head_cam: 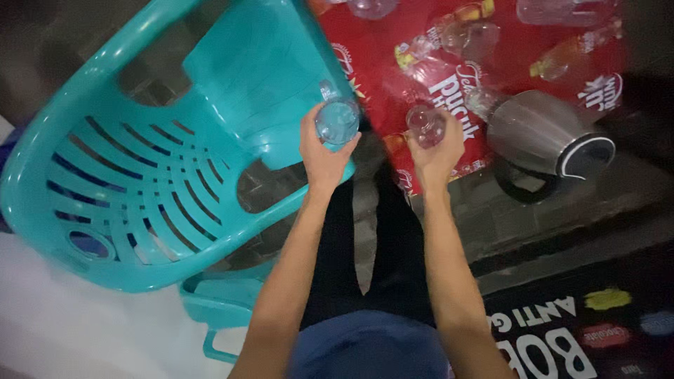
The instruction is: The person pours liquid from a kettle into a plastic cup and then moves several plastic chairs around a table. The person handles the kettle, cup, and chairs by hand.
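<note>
Clear glass tumbler (pixel 337 121) sits in left hand (pixel 321 151), centre frame, grip wrapped round it; right hand (pixel 437 151) clasps 2nd clear glass (pixel 425 125) over red printed mat (pixel 393 63). Teal plastic chair (pixel 161 161) at left, steel kettle (pixel 544 133) at right w/ more glasses.

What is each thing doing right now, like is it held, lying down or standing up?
Left hand: closed around a clear plastic bottle.
Right hand: closed around a second clear bottle.
Turquoise plastic chair: tipped over on its side.
Steel kettle: lying on its side on the red mat.
Other bottles: lying loose on the mat.
</note>
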